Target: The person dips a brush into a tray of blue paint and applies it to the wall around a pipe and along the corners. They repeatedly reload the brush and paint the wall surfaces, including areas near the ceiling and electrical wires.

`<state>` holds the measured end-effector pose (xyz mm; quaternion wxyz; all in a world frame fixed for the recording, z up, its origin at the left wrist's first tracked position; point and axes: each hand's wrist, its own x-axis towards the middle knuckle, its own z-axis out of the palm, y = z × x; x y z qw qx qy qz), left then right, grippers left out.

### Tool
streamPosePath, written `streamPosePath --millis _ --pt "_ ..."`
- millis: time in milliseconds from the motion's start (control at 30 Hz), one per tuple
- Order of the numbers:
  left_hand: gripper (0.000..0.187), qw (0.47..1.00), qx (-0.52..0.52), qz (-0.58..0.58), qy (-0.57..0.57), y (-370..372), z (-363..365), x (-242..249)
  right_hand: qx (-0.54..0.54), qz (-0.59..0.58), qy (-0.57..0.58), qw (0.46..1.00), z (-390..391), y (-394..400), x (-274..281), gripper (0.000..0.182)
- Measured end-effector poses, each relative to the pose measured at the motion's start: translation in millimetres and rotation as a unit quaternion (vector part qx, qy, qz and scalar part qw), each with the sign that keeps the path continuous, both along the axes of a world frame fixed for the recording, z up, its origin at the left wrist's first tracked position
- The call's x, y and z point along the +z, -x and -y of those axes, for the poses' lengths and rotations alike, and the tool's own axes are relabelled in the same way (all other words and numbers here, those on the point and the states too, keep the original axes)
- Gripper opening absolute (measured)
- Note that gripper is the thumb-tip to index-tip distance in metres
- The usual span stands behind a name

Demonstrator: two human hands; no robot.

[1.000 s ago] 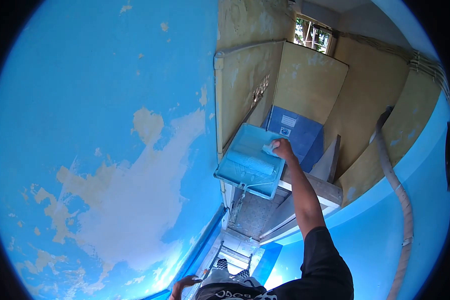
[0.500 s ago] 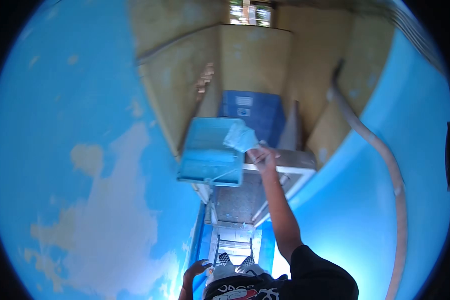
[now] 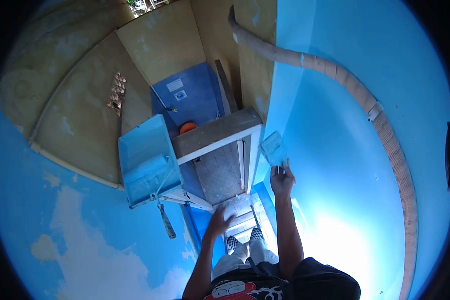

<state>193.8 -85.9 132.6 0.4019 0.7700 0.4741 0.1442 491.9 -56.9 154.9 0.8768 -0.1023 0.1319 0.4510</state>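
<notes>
My right hand (image 3: pixel 282 179) is closed on a wide paintbrush (image 3: pixel 273 148) coated in light blue paint. The brush points up, close to the light blue wall (image 3: pixel 330 145) on the right. My left hand (image 3: pixel 221 223) is low in the middle, blurred at the fingertips, with its fingers apart and nothing seen in it. Up and to its left sits a blue paint tray (image 3: pixel 141 141), perched beside the top of a door frame. A paint-covered roller (image 3: pixel 152 168) lies in the tray, and its handle (image 3: pixel 166 221) hangs over the near edge.
Under my feet is a ladder (image 3: pixel 241 222). A ledge (image 3: pixel 220 131) tops the door frame; behind it stand a blue panel (image 3: pixel 195 95) and an orange container (image 3: pixel 187 128). A corrugated pipe (image 3: pixel 335 74) curves down the right wall. Patches are peeling on the left wall (image 3: pixel 100 240).
My right hand has carried the brush from beside the tray to the right wall. My left hand has risen. The view has turned to the right.
</notes>
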Motion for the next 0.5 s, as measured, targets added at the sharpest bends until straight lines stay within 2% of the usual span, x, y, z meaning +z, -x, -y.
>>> streamPosePath --millis 67,200,233,300,333,400,500 --pt "0.065 0.996 -0.006 0.024 -0.085 -39.9 -46.5 39.3 -0.023 0.001 0.005 1.0 -13.2 -14.0 5.1 0.04" --pt "0.064 0.962 -0.011 -0.047 -0.27 -92.3 -138.8 81.3 -0.075 0.025 -0.026 0.997 -48.8 -33.1 23.0 0.047" --pt "0.064 0.961 -0.013 -0.051 -0.272 -98.7 -158.6 85.7 -0.077 0.021 -0.027 0.996 -58.0 -37.7 28.0 0.047" --pt "0.072 0.94 -0.008 -0.168 -0.296 -104.6 -191.3 91.1 -0.102 0.06 -0.024 0.993 -75.8 -44.8 33.6 0.055" --pt "0.072 0.939 -0.009 -0.171 -0.298 -105.6 -202.9 92.1 -0.103 0.056 -0.025 0.993 -84.3 -46.4 34.4 0.055" --pt "0.077 0.918 -0.005 -0.289 -0.273 -104.8 -223.3 85.5 -0.105 0.071 0.0 0.992 -98.4 -49.8 27.5 0.062" --pt "0.078 0.884 -0.01 -0.321 -0.341 -99.7 -235.9 68.5 -0.099 0.028 0.011 0.995 -104.3 -47.7 -2.0 0.066"
